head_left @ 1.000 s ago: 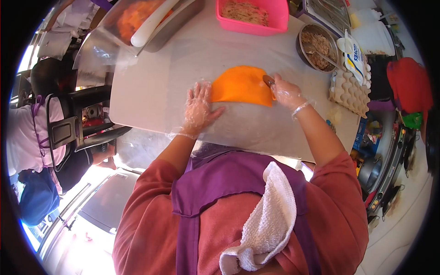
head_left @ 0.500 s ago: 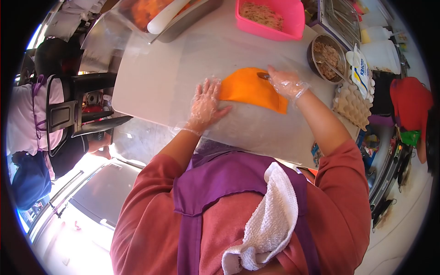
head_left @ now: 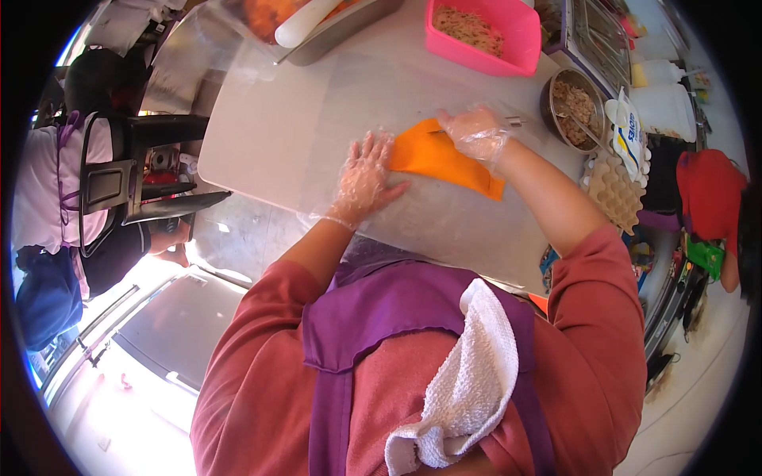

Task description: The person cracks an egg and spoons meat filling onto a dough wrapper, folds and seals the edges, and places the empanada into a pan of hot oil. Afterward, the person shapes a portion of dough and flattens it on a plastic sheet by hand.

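Note:
A flat orange sheet, like dough, lies on the plastic-covered table. My left hand, in a clear plastic glove, rests flat with fingers spread at the sheet's left edge. Over the sheet's upper right part is my gloved right hand, its fingers closed round a small tool. Only a thin dark part of that tool shows at the fingertips, and a metallic end sticks out to the right of the hand.
A metal tray with orange filling stands at the top left. At the top right are a pink tub, a metal bowl with a spoon, a glove packet and an egg carton. Another person is at the far left.
My right hand has moved up and left along the sheet's curved edge with the tool. My left hand stays flat at the sheet's left side. The whole view has shifted slightly.

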Action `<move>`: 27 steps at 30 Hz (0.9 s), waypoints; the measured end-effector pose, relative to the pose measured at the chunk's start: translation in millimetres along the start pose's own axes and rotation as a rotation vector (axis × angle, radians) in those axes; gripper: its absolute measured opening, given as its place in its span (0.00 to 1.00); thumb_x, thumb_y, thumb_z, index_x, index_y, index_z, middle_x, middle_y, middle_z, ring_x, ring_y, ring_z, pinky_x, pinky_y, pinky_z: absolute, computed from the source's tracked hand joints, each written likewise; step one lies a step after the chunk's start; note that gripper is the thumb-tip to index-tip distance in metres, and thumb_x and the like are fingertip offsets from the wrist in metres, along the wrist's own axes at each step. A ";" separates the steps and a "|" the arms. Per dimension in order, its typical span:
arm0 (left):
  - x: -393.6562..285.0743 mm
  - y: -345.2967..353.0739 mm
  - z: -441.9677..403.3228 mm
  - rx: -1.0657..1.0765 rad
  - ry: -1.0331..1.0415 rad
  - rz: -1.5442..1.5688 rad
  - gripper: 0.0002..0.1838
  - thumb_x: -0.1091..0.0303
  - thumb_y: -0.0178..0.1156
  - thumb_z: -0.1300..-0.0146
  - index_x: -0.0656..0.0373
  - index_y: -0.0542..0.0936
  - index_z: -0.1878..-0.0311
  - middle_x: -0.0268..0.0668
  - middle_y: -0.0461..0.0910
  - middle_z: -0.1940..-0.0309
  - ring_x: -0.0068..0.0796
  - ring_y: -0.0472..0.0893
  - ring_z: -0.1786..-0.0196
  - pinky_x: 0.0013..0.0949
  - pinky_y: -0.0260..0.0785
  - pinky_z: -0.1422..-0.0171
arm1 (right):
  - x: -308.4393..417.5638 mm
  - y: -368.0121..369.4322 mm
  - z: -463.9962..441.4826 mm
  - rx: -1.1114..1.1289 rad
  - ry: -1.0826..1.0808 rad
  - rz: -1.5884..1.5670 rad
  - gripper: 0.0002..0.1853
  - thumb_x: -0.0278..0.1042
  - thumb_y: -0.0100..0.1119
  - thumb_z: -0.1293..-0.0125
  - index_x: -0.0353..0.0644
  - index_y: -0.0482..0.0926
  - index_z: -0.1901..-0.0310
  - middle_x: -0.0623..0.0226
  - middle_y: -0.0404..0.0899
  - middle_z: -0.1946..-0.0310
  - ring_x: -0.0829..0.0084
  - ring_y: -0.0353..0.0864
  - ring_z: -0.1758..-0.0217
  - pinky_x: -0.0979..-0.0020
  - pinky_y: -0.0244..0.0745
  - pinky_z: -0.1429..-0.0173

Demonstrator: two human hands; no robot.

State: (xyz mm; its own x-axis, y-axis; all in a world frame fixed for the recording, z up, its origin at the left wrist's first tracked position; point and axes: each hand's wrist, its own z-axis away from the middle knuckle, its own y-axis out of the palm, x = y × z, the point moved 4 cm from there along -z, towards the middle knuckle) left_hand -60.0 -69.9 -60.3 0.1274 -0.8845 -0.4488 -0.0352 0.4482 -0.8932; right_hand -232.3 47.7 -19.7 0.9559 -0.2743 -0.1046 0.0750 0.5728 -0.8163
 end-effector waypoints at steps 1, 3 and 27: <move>-0.1 0.0 0.0 -0.002 -0.001 0.001 0.47 0.43 0.62 0.45 0.64 0.58 0.30 0.47 0.62 0.31 0.48 0.56 0.26 0.50 0.43 0.24 | 2.4 -5.5 -2.1 0.000 -0.001 0.002 0.30 0.24 0.48 0.40 0.38 0.59 0.33 0.56 0.82 0.66 0.58 0.82 0.58 0.60 0.71 0.47; -0.1 0.0 -0.4 0.005 -0.004 -0.002 0.47 0.43 0.62 0.45 0.64 0.58 0.30 0.47 0.61 0.31 0.48 0.55 0.26 0.50 0.43 0.23 | 8.0 -13.0 -8.4 0.106 0.018 0.044 0.33 0.25 0.50 0.40 0.39 0.56 0.31 0.59 0.82 0.67 0.60 0.83 0.58 0.61 0.71 0.47; 16.0 0.1 4.4 0.026 0.134 0.266 0.58 0.58 0.75 0.60 0.66 0.51 0.28 0.50 0.59 0.31 0.53 0.54 0.26 0.51 0.39 0.22 | 49.6 -16.3 40.1 -0.434 0.021 -0.351 0.14 0.37 0.49 0.32 0.54 0.72 0.46 0.56 0.81 0.67 0.50 0.78 0.62 0.55 0.71 0.51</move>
State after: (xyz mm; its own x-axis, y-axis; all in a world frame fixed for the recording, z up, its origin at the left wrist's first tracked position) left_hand -53.6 -83.5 -67.5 -0.0146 -0.7442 -0.6678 -0.0237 0.6679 -0.7439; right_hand -174.6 55.7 11.2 0.8882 -0.4096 0.2082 0.2600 0.0745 -0.9627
